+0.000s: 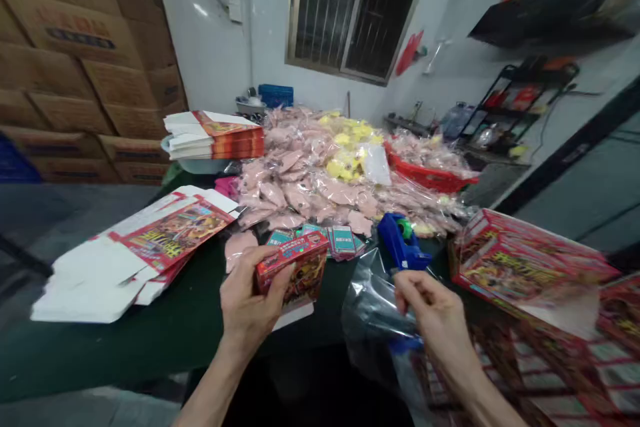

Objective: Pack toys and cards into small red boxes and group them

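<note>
We have our left hand [249, 290] closed around a small red printed box [293, 270], fingers behind it and thumb across its near side, holding it up just above the dark green table [150, 353]. Our right hand [434, 310] is curled nearly shut, its thumb and fingers pinched on what looks like the top edge of a clear plastic bag [373, 307], right beside a blue tape dispenser [403, 243]. Between the hands, just past the box, lies a small spread of teal cards [340, 241]. Behind them rises a big heap of pink bagged goods [300, 187], running back to a red basket [430, 173]. To our left, flat printed box blanks [125, 267] lie well apart from the left hand, with a strip of green tabletop showing between. To our right, a stack of red boxes [530, 257] sits beyond the right hand. The table's near edge runs just below our wrists, and the bag hangs over it.
</note>
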`<state>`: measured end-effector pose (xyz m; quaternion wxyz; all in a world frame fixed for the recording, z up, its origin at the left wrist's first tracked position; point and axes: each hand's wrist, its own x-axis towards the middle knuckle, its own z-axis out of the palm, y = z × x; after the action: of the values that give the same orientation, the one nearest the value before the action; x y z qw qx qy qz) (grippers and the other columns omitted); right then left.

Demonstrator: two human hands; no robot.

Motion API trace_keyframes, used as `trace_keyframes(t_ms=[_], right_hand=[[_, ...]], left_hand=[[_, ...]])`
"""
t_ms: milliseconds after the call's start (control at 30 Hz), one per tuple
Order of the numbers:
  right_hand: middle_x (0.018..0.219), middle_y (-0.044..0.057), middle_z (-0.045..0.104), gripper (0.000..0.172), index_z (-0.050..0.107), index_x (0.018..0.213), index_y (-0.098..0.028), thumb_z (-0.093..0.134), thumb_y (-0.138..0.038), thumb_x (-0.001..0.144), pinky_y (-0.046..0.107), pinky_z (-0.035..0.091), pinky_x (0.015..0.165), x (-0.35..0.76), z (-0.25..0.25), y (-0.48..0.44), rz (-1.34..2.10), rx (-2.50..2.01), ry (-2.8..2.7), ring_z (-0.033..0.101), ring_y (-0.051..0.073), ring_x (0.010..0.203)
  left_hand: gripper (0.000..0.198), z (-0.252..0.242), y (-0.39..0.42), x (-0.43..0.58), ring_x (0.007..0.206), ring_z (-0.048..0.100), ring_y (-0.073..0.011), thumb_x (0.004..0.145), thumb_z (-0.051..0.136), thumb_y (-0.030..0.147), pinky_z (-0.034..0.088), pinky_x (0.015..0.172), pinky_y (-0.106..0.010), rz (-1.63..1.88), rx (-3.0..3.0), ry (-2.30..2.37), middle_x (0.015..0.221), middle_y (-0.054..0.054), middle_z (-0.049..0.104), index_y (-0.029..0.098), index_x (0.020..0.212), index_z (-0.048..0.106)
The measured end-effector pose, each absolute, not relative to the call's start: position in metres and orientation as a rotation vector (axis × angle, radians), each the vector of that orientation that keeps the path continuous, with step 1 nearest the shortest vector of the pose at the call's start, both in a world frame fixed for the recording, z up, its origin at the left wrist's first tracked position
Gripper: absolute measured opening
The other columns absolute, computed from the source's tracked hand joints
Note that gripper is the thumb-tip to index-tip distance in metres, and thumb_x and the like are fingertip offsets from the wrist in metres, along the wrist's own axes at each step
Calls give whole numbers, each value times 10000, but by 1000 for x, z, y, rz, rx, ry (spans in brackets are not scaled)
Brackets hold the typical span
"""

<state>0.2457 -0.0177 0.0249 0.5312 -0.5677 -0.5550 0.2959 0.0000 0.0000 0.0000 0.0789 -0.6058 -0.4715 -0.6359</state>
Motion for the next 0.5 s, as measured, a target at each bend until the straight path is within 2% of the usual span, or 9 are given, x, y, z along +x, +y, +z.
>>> trace_keyframes(t_ms=[233,300,433,500], right_hand=[[555,-57,503,133,551,762,-169,527,-271,844,155,375,410,153,53,-19,873,-908,-1459,457,41,420],[574,-70,520,83,526,884,-185,546,-248,833,156,382,413,144,51,-17,962,-869,-1407,453,40,416],[566,-110,543,451,326,1182,-244,579,-219,809,163,392,421,136,48,-13,1157,-811,-1295,458,54,409],[568,-111,550,489,287,1200,-243,582,-238,810,163,383,421,133,48,-12,1213,-788,-1279,449,51,403]], left_hand=[[234,-3,-2,-2,658,615,-121,744,671,215,486,626,-221,-1934,-1888,-1474,810,0,636,187,954,572],[223,-2,-3,-2,651,614,-121,749,667,219,482,610,-216,-1933,-1894,-1475,807,-3,640,185,949,573],[235,0,-3,-2,648,611,-118,747,672,217,476,592,-210,-1935,-1882,-1484,823,-10,642,183,957,573],[240,1,-4,-1,639,607,-112,746,673,213,474,586,-204,-1960,-1891,-1476,814,-5,635,182,961,568]])
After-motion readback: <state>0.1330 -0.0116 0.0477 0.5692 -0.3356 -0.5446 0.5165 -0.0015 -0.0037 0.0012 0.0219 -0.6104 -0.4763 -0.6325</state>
